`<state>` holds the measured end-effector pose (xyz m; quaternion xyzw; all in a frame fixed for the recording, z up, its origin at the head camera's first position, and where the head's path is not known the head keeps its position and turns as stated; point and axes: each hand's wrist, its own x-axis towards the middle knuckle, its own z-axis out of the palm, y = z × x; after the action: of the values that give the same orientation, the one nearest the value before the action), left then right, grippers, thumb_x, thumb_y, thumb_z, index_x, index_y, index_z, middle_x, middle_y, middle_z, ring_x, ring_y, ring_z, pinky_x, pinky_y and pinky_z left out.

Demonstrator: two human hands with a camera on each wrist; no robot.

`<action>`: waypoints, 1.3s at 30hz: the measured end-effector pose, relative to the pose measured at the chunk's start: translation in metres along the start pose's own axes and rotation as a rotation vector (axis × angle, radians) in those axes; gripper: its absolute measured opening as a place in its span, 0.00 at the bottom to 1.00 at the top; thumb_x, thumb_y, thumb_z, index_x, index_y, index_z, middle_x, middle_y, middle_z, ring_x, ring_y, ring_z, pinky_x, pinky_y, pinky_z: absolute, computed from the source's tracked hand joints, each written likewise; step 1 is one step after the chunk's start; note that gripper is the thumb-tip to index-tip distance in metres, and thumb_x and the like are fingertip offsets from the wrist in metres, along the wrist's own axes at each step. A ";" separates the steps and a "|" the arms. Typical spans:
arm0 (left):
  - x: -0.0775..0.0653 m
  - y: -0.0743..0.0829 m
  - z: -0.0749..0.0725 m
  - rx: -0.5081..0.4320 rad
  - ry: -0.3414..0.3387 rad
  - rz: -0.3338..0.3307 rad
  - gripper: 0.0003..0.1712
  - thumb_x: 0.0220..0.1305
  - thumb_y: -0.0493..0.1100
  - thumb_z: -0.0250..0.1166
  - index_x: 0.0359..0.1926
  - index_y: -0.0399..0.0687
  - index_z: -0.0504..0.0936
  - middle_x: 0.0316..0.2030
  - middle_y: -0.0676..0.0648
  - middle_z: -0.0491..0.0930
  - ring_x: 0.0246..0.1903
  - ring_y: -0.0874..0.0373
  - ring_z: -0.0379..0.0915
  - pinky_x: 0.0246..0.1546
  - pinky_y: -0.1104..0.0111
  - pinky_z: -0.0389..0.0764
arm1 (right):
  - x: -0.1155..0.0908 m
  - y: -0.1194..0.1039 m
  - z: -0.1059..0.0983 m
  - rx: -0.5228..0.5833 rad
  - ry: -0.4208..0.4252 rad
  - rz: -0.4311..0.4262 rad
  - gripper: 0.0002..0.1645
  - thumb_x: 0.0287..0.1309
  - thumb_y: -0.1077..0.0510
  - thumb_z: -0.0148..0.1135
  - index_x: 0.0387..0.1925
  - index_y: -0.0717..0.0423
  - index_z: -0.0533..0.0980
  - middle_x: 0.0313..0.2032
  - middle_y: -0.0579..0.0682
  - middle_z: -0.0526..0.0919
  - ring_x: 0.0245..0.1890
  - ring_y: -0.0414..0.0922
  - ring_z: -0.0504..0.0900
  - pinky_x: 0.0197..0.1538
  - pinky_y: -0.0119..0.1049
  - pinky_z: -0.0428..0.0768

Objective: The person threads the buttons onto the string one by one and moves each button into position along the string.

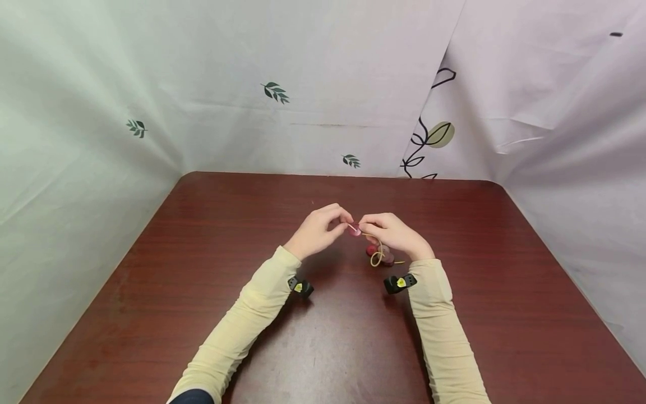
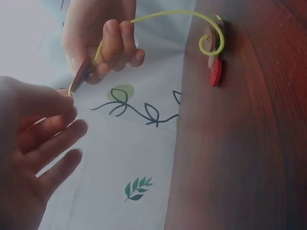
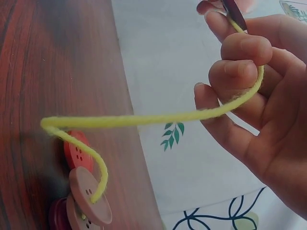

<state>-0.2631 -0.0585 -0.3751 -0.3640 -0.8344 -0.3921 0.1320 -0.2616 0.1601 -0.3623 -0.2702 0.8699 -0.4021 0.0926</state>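
Above the table, both hands meet at a dark red button [image 1: 355, 229]. My right hand [image 1: 393, 231] pinches this button by its edge, its other fingers bent beside the yellow string [image 3: 163, 118]. Thumb and forefinger of my left hand [image 1: 323, 229] pinch the string's short end at the button's near face, seen in the left wrist view. From the button the string runs past the right fingers and loops down to several buttons on the table. Among these are a red button [image 3: 79, 149], a dusty pink button [image 3: 88, 184] threaded on the string, and a maroon button [image 3: 58, 216] partly hidden.
The table [image 1: 328, 336] is dark reddish wood with rounded far corners. White cloth [image 1: 227, 67] with leaf prints hangs behind it and along both sides. A black camera strap [image 1: 301, 287] sits at the left wrist, another camera [image 1: 400, 283] at the right.
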 end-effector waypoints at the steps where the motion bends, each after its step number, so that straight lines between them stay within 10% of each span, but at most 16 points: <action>1: 0.000 0.000 0.000 -0.005 0.002 -0.003 0.04 0.63 0.34 0.62 0.38 0.43 0.82 0.33 0.48 0.80 0.36 0.58 0.75 0.43 0.56 0.79 | 0.000 0.000 0.000 -0.001 0.002 0.000 0.13 0.70 0.56 0.50 0.29 0.52 0.76 0.18 0.51 0.69 0.17 0.40 0.67 0.23 0.32 0.68; 15: 0.001 -0.002 -0.002 0.037 -0.006 -0.063 0.03 0.68 0.38 0.60 0.39 0.44 0.78 0.36 0.47 0.76 0.33 0.58 0.72 0.38 0.68 0.75 | 0.001 -0.001 -0.004 -0.019 -0.004 0.013 0.12 0.69 0.57 0.50 0.30 0.53 0.76 0.17 0.46 0.69 0.16 0.41 0.69 0.23 0.33 0.70; 24: 0.001 0.003 -0.007 0.023 -0.001 -0.108 0.05 0.71 0.40 0.55 0.41 0.44 0.74 0.37 0.46 0.74 0.35 0.56 0.70 0.40 0.66 0.74 | -0.002 0.003 -0.001 0.009 -0.046 0.069 0.12 0.69 0.58 0.49 0.32 0.55 0.76 0.19 0.50 0.71 0.20 0.66 0.73 0.22 0.40 0.74; 39: 0.002 0.001 -0.012 0.038 0.029 -0.110 0.05 0.72 0.42 0.54 0.41 0.46 0.74 0.36 0.49 0.72 0.33 0.58 0.69 0.39 0.67 0.72 | -0.001 0.008 0.002 0.039 -0.128 0.138 0.14 0.69 0.58 0.48 0.38 0.65 0.75 0.20 0.51 0.73 0.14 0.55 0.69 0.18 0.41 0.71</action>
<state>-0.2640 -0.0658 -0.3657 -0.3094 -0.8584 -0.3883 0.1290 -0.2630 0.1637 -0.3701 -0.2329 0.8707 -0.3937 0.1805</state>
